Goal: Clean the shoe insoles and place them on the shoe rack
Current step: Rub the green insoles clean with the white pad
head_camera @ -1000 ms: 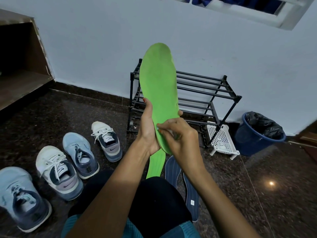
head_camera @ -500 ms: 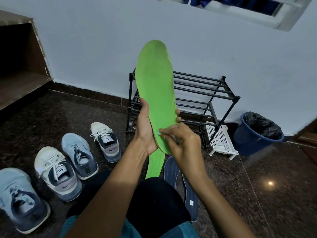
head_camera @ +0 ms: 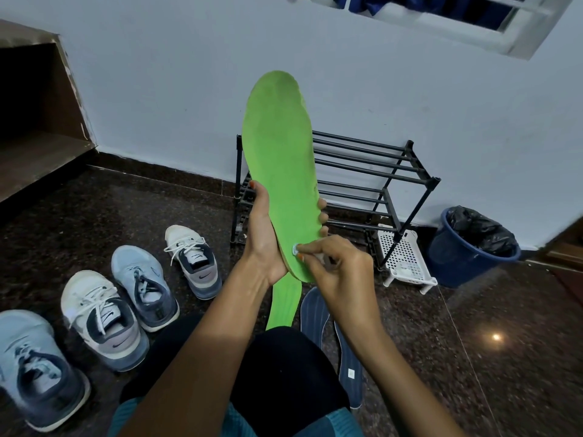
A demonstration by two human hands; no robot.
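My left hand point(head_camera: 263, 238) grips a bright green insole point(head_camera: 279, 159) by its lower half and holds it upright in front of the black shoe rack point(head_camera: 372, 167). My right hand point(head_camera: 337, 266) pinches a small whitish thing, its tip point(head_camera: 296, 248) pressed against the insole's heel area; what it is cannot be told. A second green insole point(head_camera: 284, 305) lies on the floor below. Two dark blue insoles point(head_camera: 312, 313) point(head_camera: 350, 367) lie beside my knee.
Several sneakers point(head_camera: 107, 320) stand in a row on the dark floor at the left. A white perforated plastic stand point(head_camera: 402, 258) and a blue bin point(head_camera: 463, 260) with a black liner sit right of the rack. A wooden shelf point(head_camera: 34, 146) is at the far left.
My right hand's fingertips have slid slightly down the insole toward its heel. The left hand still holds the insole upright, shifted only a little.
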